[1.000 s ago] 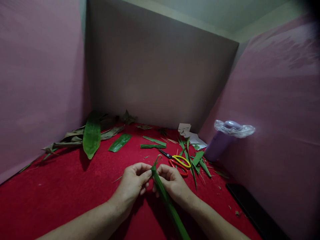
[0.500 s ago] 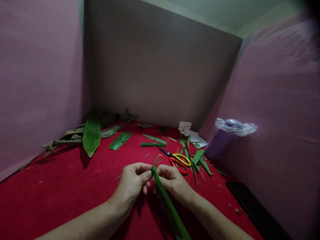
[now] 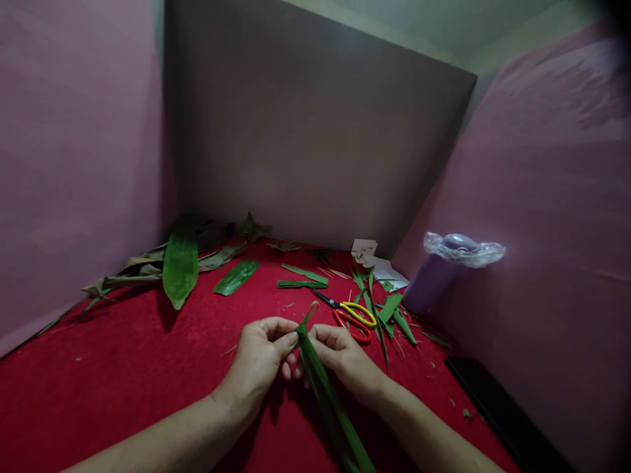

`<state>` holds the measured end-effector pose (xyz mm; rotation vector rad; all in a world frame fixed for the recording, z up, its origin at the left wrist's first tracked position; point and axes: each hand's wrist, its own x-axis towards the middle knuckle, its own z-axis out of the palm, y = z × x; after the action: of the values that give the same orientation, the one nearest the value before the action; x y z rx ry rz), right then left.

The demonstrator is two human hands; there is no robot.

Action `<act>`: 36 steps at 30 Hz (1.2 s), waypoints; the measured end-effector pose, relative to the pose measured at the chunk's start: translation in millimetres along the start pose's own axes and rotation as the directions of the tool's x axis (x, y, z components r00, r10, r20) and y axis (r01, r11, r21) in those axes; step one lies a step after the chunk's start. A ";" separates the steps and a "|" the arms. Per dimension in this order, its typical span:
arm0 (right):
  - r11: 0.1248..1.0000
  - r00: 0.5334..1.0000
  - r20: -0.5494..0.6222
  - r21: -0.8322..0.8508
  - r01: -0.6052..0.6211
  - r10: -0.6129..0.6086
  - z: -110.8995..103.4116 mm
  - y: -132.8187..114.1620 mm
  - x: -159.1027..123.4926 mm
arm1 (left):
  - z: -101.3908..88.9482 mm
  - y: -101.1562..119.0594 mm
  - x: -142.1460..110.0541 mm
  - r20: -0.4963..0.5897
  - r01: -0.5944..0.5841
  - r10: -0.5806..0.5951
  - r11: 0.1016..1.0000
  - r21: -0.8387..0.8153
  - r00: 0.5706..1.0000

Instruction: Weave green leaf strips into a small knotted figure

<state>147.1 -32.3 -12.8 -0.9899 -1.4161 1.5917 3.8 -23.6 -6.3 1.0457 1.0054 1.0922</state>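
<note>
Your two bare hands meet at the lower centre of the frame, around the top end of a long green leaf strip (image 3: 336, 405); that end is bent into a small, tight fold, and a thin loop (image 3: 312, 308) stands up from it; so the upper end looks shaped, while the long part below, running down to the bottom edge right of centre, appears loose, its lengths parting slightly and showing no knot; on that evidence, the shaping seems to be at an early stage, with most of the strip unworked. Your left hand (image 3: 256, 358) reaches in from the lower left, thumb and forefinger pinching the fold, other fingers curled beneath; your right hand (image 3: 345, 360) comes from the lower right, fingers bent against the strip just beside the fold; its fingertips are partly hidden, so whether they grip cannot be told. Just beyond your right hand, scissors (image 3: 333, 303) with one yellow and one red handle lie on the red surface (image 3: 123, 381); cut leaf pieces (image 3: 404, 327) lie right of them; two narrow leaf strips (image 3: 302, 285) lie above centre-bottom; a broad leaf (image 3: 181, 266) rests on the left; a purple container (image 3: 428, 286) stands at the right.
</note>
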 end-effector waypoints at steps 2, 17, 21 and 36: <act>0.999 0.999 -0.022 -0.030 0.023 -0.024 1.0 0.6 -0.3 | 0.4 1.0 0.2 -0.011 -0.012 0.012 1.000 0.003 1.000; 0.973 0.967 -0.158 -0.146 0.177 -0.200 -5.2 1.6 0.8 | -0.5 3.1 -4.0 0.121 0.076 -0.067 0.995 -0.066 0.990; 0.957 0.959 -0.160 -0.211 0.197 -0.233 -5.8 3.0 0.6 | -1.2 2.3 -2.8 0.118 0.080 -0.073 0.996 -0.050 0.990; 0.977 0.970 -0.175 -0.161 0.139 -0.167 -5.2 4.7 -2.9 | -3.8 1.1 2.0 0.084 0.106 -0.105 0.994 -0.016 0.991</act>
<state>152.8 -33.4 -17.7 -1.0599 -1.4568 1.2615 0.2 -20.9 -6.3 1.0025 0.9704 0.9633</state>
